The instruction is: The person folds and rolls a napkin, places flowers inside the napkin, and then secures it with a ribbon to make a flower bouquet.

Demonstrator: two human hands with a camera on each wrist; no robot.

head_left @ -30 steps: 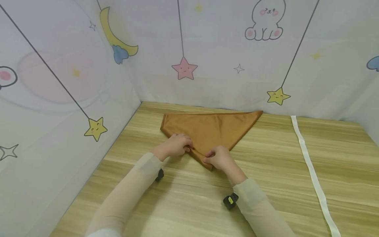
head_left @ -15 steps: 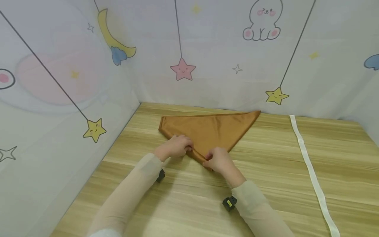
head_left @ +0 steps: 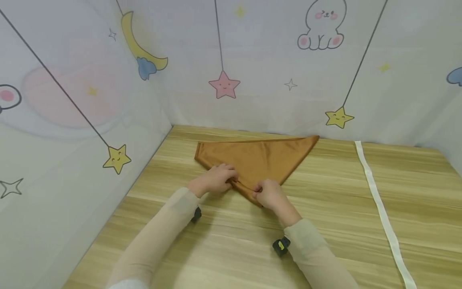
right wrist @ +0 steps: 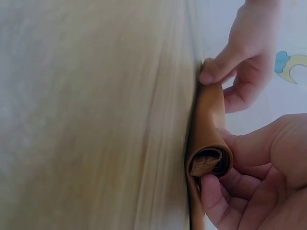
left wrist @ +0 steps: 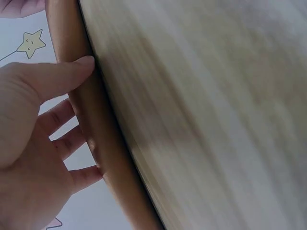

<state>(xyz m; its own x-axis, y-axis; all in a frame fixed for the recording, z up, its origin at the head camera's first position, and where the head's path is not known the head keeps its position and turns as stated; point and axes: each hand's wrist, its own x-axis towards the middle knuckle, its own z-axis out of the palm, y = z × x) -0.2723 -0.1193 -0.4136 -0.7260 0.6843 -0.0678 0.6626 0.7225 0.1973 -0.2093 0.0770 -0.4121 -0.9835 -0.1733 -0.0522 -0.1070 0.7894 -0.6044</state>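
A brown, satiny cloth lies on the table as a folded, roughly triangular piece, its near left edge rolled into a narrow tube. My left hand holds the middle of this roll, thumb on the near side and fingers over the far side, as the left wrist view shows. At the roll's near end my right hand pinches it between thumb and fingers. The right wrist view looks into the spiral end of the roll, with several layers wound together. There the left hand grips farther along the tube.
A long white strip runs down the right side of the wood-grain table. Pale cloth walls printed with stars and a moon rise at the back and left. A small black device sits at the right wrist.
Both hands have shifted slightly right along with the roll, which has turned a little further over the cloth. The white strip has stayed in place.
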